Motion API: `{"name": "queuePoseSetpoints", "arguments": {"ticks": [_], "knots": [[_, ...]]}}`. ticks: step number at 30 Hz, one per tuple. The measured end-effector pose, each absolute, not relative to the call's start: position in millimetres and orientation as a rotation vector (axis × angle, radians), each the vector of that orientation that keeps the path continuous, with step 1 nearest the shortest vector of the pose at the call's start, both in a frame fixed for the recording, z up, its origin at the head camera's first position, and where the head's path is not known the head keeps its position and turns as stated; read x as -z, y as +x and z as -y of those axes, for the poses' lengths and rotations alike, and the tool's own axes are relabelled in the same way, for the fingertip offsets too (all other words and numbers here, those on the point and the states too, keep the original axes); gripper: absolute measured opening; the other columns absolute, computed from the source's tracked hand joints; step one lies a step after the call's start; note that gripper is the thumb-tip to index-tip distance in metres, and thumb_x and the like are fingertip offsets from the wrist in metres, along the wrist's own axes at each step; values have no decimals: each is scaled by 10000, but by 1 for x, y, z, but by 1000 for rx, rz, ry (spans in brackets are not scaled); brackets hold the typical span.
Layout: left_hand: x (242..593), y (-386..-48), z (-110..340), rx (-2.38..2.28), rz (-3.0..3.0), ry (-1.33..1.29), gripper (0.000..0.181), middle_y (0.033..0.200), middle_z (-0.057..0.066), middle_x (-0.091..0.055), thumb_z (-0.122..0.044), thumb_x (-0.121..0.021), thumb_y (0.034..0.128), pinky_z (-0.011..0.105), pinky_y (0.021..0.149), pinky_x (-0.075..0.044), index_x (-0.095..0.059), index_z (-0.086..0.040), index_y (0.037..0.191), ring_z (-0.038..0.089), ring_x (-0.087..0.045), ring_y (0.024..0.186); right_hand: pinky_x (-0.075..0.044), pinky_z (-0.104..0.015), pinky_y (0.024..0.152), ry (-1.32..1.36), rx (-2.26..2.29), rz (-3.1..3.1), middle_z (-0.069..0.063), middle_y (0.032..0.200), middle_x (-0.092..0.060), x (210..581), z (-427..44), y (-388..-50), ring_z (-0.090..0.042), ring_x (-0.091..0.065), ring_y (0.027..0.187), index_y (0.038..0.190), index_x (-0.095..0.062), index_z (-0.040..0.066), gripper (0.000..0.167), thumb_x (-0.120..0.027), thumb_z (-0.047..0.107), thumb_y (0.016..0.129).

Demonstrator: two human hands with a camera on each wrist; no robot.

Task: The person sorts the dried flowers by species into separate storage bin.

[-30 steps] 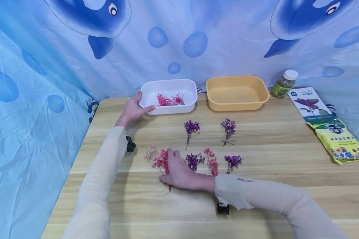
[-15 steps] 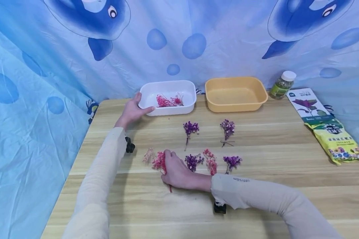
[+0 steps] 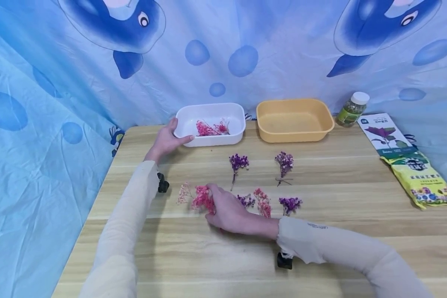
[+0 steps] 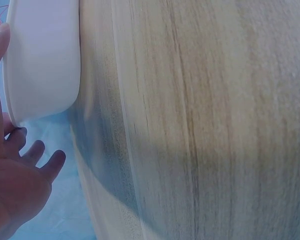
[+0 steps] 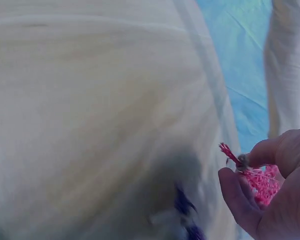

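My left hand [image 3: 166, 140] holds the left end of a white plastic basin [image 3: 216, 141], thumb on its near rim. Pink dried flowers [image 3: 207, 129] lie inside that basin. In the right wrist view, my right hand [image 5: 277, 185] pinches a bunch of pink dried flowers [image 5: 262, 184] by its tied stem, between thumb and fingers. From the head view, the blooms stick out left of the hand, beside a pale pink sprig [image 3: 185, 193]. To the right lie another pink bunch [image 3: 262, 203] and a purple bunch [image 3: 246, 200], partly hidden by the hand.
More purple bunches [image 3: 239, 162] lie on the wooden table [image 3: 193, 265]. A yellow basin [image 3: 294, 136] stands at the back, beside a white-capped jar [image 3: 353, 109]. A seed packet [image 3: 385, 134] and a yellow bag [image 3: 421, 180] lie at the right.
My right hand has gripped the pink bunch and raised it slightly, shifting a little to the right; the stem end has gone from the head view. My left hand stays on the white basin.
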State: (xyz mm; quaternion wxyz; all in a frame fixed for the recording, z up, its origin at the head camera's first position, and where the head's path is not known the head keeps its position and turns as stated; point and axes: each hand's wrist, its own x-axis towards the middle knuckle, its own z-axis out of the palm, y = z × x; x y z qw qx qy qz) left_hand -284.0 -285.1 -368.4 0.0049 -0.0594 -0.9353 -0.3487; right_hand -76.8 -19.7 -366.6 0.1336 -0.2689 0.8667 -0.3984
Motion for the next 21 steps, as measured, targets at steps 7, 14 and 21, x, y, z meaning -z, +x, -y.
{"name": "queuePoseSetpoints", "arguments": {"ticks": [7,14,21], "knots": [[368,-279,285,1094,2962,-147,1138,1644,182,-94,-520,-794,819,433,1209,-111,-123,1,1576,335,-95,1502,-545,-202,556,-881,1307,-2425,-61,928,-645,355,1,-92,-98,-592,620,1351,-489,-66,574,-721,-103,827],[361,-288,282,1055,2937,-177,1134,1646,175,-94,-542,-782,819,425,1209,-96,-125,-13,1578,325,-85,1502,-543,-172,675,-1095,1269,-2479,-102,900,-676,359,-3,-105,-178,-641,774,1092,-656,-91,270,-664,-140,827],[365,-284,283,1049,2956,-160,1133,1645,178,-86,-535,-788,818,428,1209,-99,-131,-4,1575,344,-84,1502,-541,-222,697,-1105,1009,-2521,-76,935,-693,361,-5,-107,-166,-624,795,1085,-720,-12,249,-742,-28,837]]}}
